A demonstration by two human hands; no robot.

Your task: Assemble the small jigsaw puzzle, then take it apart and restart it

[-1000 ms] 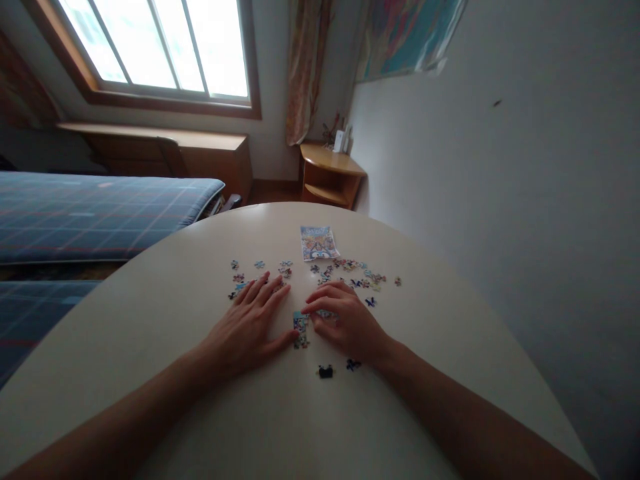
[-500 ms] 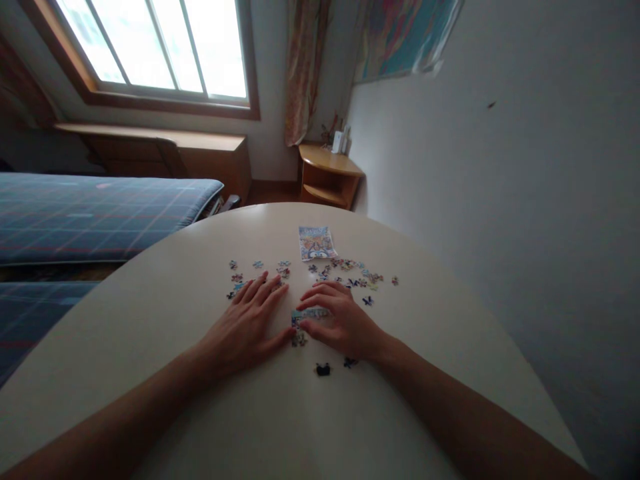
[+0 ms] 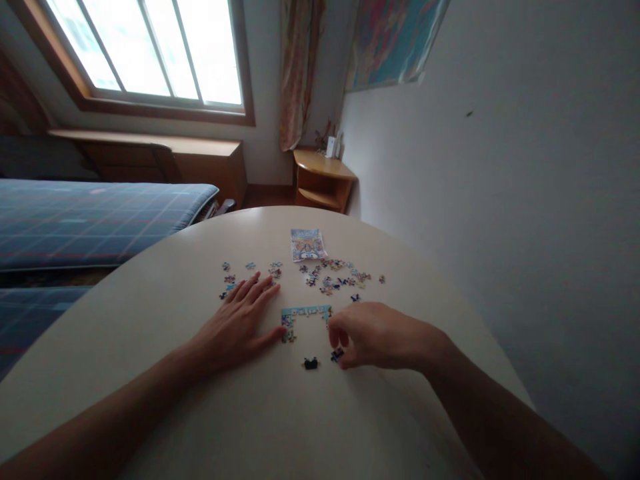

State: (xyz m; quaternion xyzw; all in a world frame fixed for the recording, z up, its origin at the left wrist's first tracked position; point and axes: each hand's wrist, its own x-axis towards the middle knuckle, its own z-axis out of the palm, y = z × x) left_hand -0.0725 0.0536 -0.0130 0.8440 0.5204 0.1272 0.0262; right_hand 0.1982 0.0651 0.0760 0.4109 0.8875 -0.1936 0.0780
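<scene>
My left hand (image 3: 250, 320) lies flat on the table with its fingers spread. Its fingertips cover part of a few loose pieces, and its thumb touches the left side of a partly joined jigsaw frame (image 3: 306, 311). That frame has a light-blue top strip and two short sides. My right hand (image 3: 373, 337) is at its right side, fingers curled down, thumb and fingertips closed around a dark puzzle piece (image 3: 337, 355) on the table. To the left of it lies a black puzzle piece (image 3: 311, 363).
Behind the frame stand many loose puzzle pieces (image 3: 327, 280) in a scattered group, with several more pieces (image 3: 226, 267) at the left. A printed picture sheet (image 3: 307, 245) lies farther back on the round white table (image 3: 260, 427). Beyond are a plaid mattress (image 3: 110, 220) and a corner shelf (image 3: 325, 163).
My right hand has moved from over the jigsaw frame toward me and to the right, onto the dark piece, uncovering the frame. My left hand stays in place. The view has shifted slightly.
</scene>
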